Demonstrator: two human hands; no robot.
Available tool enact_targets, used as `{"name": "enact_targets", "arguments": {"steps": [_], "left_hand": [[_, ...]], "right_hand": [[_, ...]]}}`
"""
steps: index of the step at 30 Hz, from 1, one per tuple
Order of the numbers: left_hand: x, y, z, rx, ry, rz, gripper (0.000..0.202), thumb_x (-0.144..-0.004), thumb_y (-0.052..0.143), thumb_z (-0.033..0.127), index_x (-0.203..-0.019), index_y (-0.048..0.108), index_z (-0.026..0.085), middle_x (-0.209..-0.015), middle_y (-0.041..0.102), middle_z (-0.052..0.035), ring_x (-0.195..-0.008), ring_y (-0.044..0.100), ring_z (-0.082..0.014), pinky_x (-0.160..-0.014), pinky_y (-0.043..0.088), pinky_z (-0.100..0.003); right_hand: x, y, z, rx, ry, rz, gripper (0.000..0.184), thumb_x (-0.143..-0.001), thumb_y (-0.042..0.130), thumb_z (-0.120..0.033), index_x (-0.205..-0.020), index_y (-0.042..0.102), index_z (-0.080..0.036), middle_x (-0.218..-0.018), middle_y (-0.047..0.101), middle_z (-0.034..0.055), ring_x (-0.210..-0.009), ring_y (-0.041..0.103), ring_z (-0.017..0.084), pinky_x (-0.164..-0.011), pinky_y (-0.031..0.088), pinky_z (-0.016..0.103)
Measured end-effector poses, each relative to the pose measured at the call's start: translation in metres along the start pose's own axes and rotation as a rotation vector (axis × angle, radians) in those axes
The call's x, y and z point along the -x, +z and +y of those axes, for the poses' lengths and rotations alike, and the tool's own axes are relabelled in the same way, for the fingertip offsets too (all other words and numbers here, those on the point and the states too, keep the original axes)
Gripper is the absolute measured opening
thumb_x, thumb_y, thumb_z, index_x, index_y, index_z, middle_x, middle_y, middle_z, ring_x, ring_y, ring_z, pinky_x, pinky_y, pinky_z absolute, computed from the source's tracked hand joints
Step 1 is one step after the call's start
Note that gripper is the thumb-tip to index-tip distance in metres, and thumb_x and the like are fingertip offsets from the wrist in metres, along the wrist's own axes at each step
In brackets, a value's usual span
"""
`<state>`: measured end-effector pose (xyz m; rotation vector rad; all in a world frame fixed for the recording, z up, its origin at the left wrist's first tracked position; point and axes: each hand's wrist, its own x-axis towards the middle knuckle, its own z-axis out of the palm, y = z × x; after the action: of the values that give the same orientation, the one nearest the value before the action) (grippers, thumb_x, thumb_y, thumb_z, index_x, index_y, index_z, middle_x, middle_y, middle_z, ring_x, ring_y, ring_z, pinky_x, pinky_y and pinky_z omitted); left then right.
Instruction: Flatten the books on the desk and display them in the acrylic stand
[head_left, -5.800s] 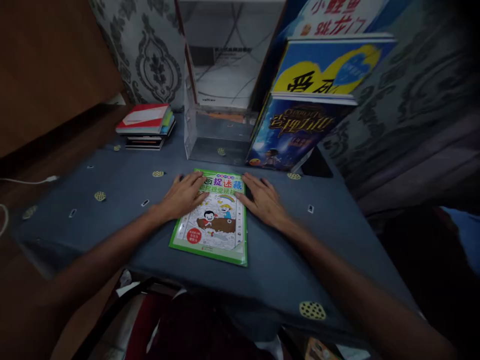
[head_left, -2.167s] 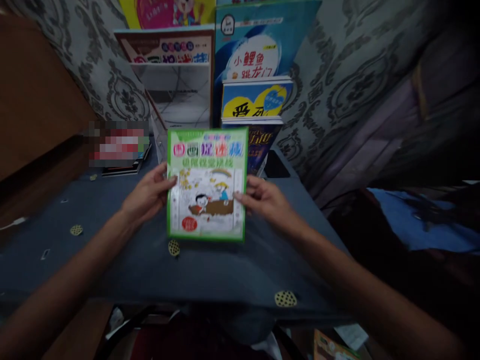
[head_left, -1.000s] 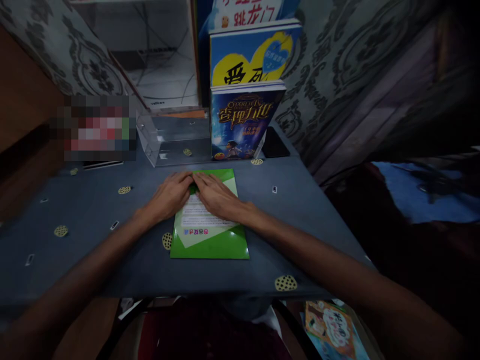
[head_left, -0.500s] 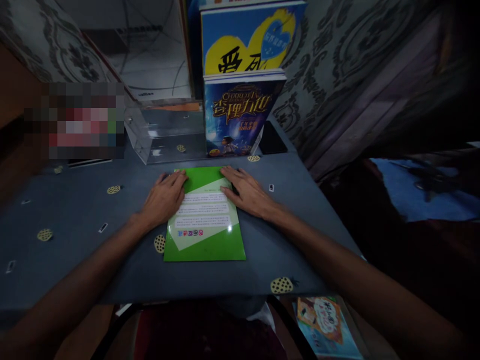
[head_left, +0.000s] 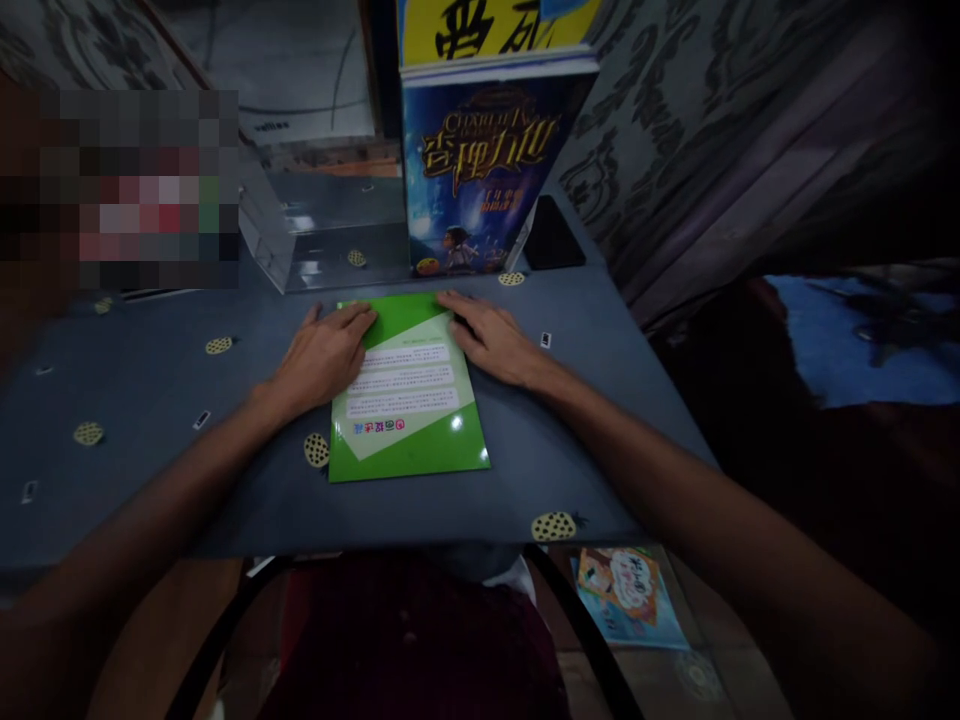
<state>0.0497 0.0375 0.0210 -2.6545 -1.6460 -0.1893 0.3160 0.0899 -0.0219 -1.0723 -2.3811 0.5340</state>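
Note:
A green book (head_left: 409,452) with white text panels lies closed and flat on the table, its print upside down from where I look. My left hand (head_left: 328,352) rests over its far left side, fingers stretched onto the cover. On the far right edge lies my right hand (head_left: 491,340), open, its fingertips at the book's top right corner. Both hands touch the book without wrapping round it, though the fingers' undersides are hidden.
Upright books, with a dark blue one (head_left: 480,170) in front, stand beyond the green book beside a clear acrylic stand (head_left: 270,230). A black flat object (head_left: 553,235) lies to their right. A patterned cloth (head_left: 150,400) covers the table. Below its near edge is another book (head_left: 630,600).
The camera view has tipped downward, so the scene sits higher in the picture. Both hands stay on the green book, which appears turned very slightly.

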Motion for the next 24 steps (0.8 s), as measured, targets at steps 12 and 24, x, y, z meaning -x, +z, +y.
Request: {"name": "enact_targets", "arguments": {"steps": [12, 24], "left_hand": [[0.010, 0.011, 0.065, 0.275, 0.534, -0.065, 0.043, -0.106, 0.036, 0.024, -0.144, 0.055, 0.018, -0.151, 0.056, -0.0104, -0.145, 0.048, -0.0243, -0.122, 0.034, -0.053], [0.054, 0.009, 0.087, 0.258, 0.613, -0.057, 0.041, -0.107, 0.040, 0.021, -0.146, 0.052, 0.020, -0.152, 0.056, -0.0057, -0.147, 0.045, -0.0205, -0.123, 0.035, -0.047]], "right_hand": [[0.000, -0.001, 0.004, -0.001, -0.021, 0.010, 0.057, -0.104, 0.039, -0.044, -0.154, 0.042, -0.017, -0.154, 0.053, 0.0128, -0.140, 0.050, 0.031, -0.116, 0.040, 0.056], [0.020, 0.003, -0.021, 0.120, -0.039, -0.037, 0.053, -0.101, 0.044, -0.032, -0.150, 0.047, -0.013, -0.157, 0.048, 0.0165, -0.152, 0.035, 0.031, -0.122, 0.029, 0.061]]}}
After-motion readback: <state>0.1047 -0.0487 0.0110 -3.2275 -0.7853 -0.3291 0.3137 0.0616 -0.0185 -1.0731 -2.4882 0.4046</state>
